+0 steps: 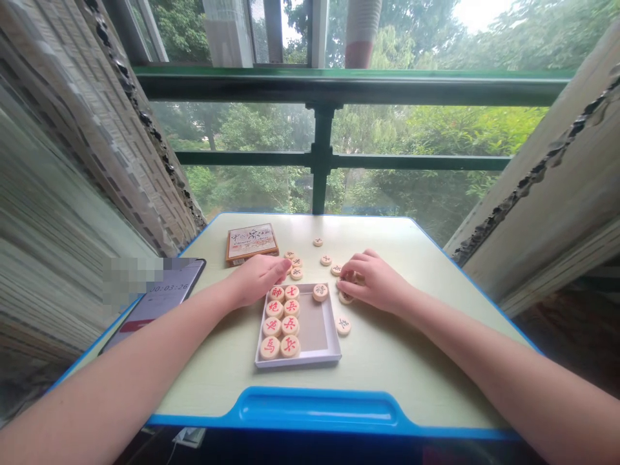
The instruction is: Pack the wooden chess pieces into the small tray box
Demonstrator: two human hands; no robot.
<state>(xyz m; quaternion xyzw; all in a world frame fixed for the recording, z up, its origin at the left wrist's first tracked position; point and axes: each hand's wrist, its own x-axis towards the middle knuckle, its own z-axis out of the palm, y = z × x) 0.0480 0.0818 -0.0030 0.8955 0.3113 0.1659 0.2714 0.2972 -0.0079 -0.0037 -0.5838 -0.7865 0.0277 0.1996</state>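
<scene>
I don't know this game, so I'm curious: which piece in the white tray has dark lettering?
The lone piece in the far right corner of the white tray; the red-lettered pieces stand in two columns along its left side.

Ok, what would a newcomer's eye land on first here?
Probably the red-lettered pieces, lined up in two columns along the left side of the white tray. Next, the left hand at the tray's far left corner and the right hand over loose pieces to its right. Then the bright blue trough at the table's near edge.
</scene>
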